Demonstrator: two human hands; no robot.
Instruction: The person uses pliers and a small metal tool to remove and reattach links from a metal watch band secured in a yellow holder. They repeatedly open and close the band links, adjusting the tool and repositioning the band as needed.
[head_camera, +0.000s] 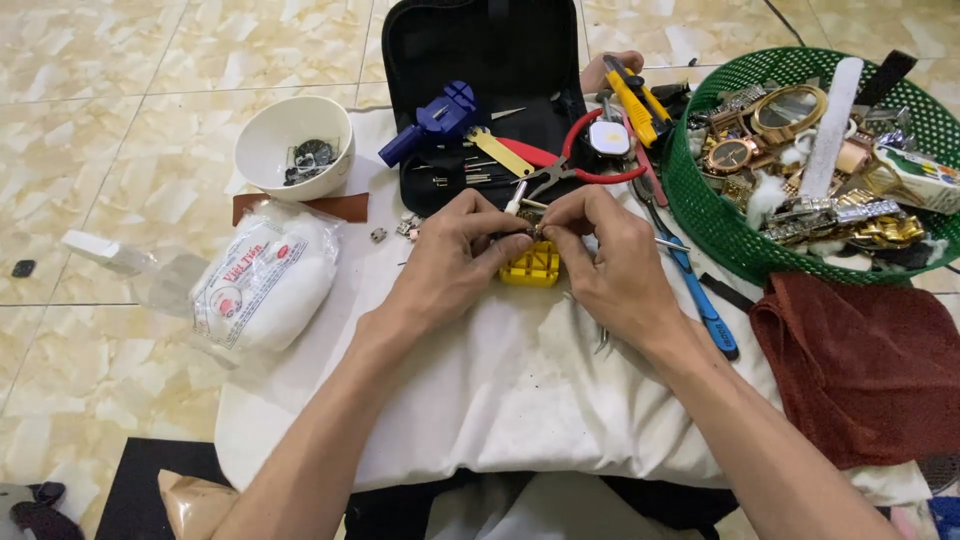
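Centre of the frame: left hand (455, 255) and right hand (605, 260) meeting fingertip to fingertip, fingers pressed together, pinching a small metal part (530, 232), too tiny to identify, just above a yellow holder block (532, 265) on a white cloth (500, 390). Upper middle: open black tool case (480, 60) with blue tool (435, 122) and red-handled pliers (580, 160). Upper left: white bowl (270, 130); below it, a white bag (265, 280). Upper right: green basket (700, 200) piled with watches (800, 150). Right edge: dark red cloth (865, 365).
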